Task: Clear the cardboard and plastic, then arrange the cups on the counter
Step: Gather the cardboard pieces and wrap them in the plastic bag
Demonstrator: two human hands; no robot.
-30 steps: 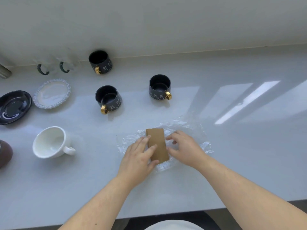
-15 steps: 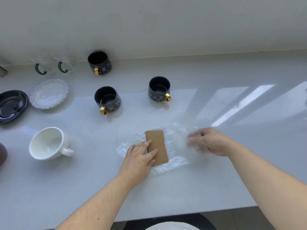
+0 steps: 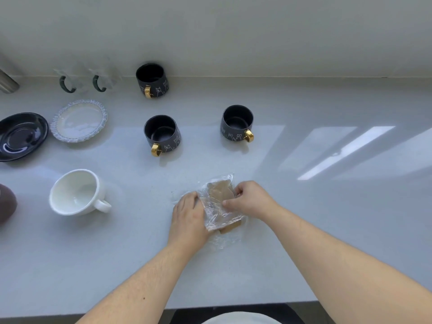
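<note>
The right hand (image 3: 251, 199) was seen closed on a fold of the clear plastic (image 3: 216, 206), thumb and fingertips pinching the film over the top of the cardboard (image 3: 221, 191). The left hand (image 3: 188, 212) was laid flat with fingers together against the left edge of the bundle, pressing film down to the worktop (image 3: 304, 230); nothing was gripped by it so far as could be told. The cardboard lay directly between the two hands, its long axis running away from the person with a slight lean, its near end showing bare below the film. The bundle was touched by both hands, so neither could be called nearer; a lift was judged to turn on the right hand's pinch, with the left placed to scoop from the side. A loose skirt of film trailed toward the person and might be left behind.

Beyond the hands, three dark cups with gold handles stood upright and empty: one (image 3: 162, 134) ahead to the left, one (image 3: 237, 123) ahead, one (image 3: 152, 80) at the wall. A white cup (image 3: 76, 191) lay tilted to the left, nothing in it. A clear saucer (image 3: 78, 121) and a dark saucer (image 3: 21, 135) sat farther left, both bare. The cups were judged not yet arranged.
</note>
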